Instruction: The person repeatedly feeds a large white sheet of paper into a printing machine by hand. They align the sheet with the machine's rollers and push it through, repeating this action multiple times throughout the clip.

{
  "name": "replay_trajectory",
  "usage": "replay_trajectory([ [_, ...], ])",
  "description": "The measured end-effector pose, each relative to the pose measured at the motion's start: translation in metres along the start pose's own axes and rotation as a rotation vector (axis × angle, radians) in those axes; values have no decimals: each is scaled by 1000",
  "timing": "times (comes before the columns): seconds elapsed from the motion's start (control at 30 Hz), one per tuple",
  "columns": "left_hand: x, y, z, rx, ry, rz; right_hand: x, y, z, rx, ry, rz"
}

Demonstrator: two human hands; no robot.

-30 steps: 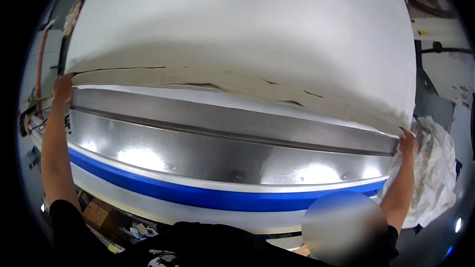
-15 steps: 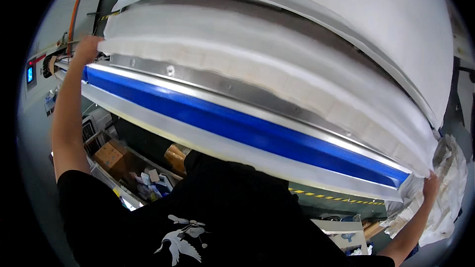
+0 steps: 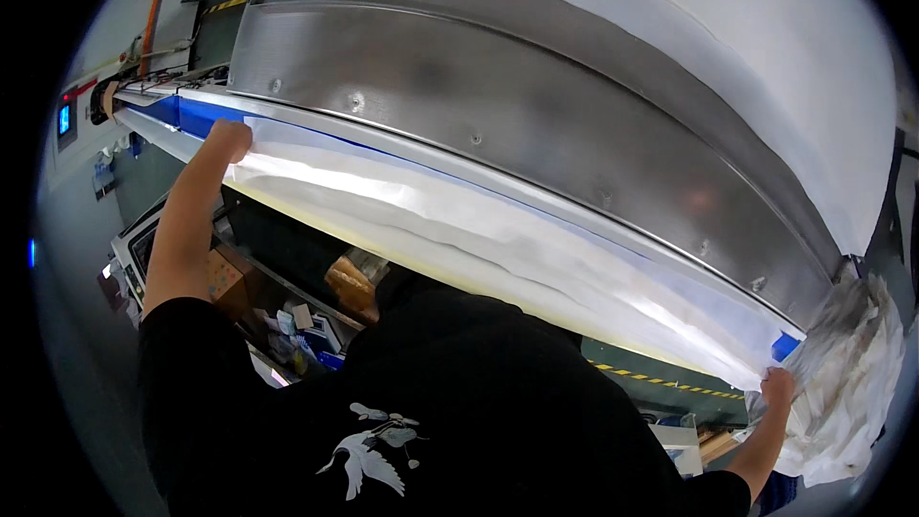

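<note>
A long white sheet (image 3: 459,235) is stretched between my two hands, lying over most of a blue strip (image 3: 197,117) along the near side of a machine. My left hand (image 3: 230,140) grips the sheet's left end, fingers closed, next to the bare part of the blue strip. At the other end, my right hand (image 3: 776,387) pinches the sheet's right corner, just below a small patch of blue that still shows. Beyond the sheet runs a metal rail, then a wide grey metal plate (image 3: 459,86) with several round screw heads.
More white sheeting (image 3: 747,19) hangs over the far side. A crumpled heap of whitish sheets (image 3: 847,383) lies at the right. Below the machine, an open bin holds a cardboard box (image 3: 226,282) and small items. A lit screen (image 3: 65,119) is at far left.
Both hands have brought the white sheet nearer to me, off the metal plate and over the blue strip. More of the plate now shows, and the blue is mostly covered.
</note>
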State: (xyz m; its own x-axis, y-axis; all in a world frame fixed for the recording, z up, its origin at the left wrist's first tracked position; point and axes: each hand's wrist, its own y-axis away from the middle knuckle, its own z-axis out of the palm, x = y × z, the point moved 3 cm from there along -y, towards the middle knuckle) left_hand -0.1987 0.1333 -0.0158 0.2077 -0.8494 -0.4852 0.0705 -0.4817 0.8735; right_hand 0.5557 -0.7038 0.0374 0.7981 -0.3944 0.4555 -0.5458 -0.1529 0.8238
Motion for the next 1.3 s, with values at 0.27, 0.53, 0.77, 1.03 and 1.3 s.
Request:
replay_trajectory([
  [0.27,-3,-32,-3,126,43,-183,12,6,45,102,-76,101],
  [0.53,-52,12,-37,311,438,-558,7,6,32,-5,-57,49],
  [0.77,96,62,-131,1026,739,-156,-69,-10,-45,-83,-1,-137],
  [1.03,230,125,-223,1444,929,401,-136,7,-78,-235,-495,-288],
  [1.3,207,118,-203,1464,1044,248,-149,-21,-93,-208,-676,-208],
])
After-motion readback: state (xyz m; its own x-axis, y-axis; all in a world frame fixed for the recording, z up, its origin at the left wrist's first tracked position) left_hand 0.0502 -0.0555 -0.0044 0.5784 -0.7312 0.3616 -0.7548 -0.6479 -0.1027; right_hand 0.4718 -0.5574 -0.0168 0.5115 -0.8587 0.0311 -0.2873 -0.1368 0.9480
